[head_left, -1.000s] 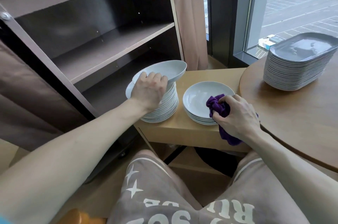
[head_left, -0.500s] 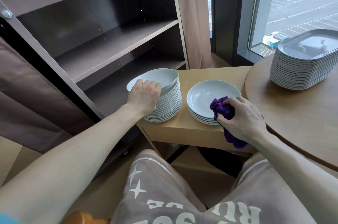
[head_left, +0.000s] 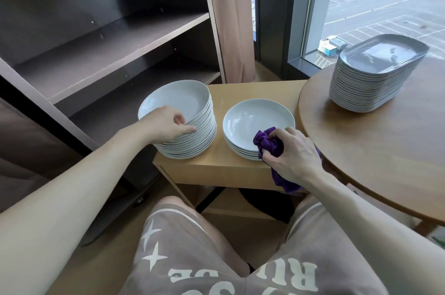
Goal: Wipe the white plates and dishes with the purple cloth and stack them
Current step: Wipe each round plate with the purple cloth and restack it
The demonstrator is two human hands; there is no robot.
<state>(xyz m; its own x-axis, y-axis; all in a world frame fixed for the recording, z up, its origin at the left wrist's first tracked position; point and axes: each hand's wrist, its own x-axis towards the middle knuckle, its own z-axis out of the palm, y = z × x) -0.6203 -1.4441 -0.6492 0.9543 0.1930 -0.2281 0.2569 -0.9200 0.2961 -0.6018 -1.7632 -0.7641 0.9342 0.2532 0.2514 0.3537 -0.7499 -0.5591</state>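
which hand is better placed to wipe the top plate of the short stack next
Right. The right hand grips the purple cloth against the near rim of the top plate on the short stack; the left hand is at the tall stack, with no cloth.

Both bare arms are reaching forward, hands apart.
The left hand (head_left: 168, 126) is lying against the plate stack (head_left: 199, 138), index finger stretching out, the others curling loosely — whether it is gripping is unclear; the right hand (head_left: 293, 157), knuckles up, is clutching the purple cloth (head_left: 265, 140).
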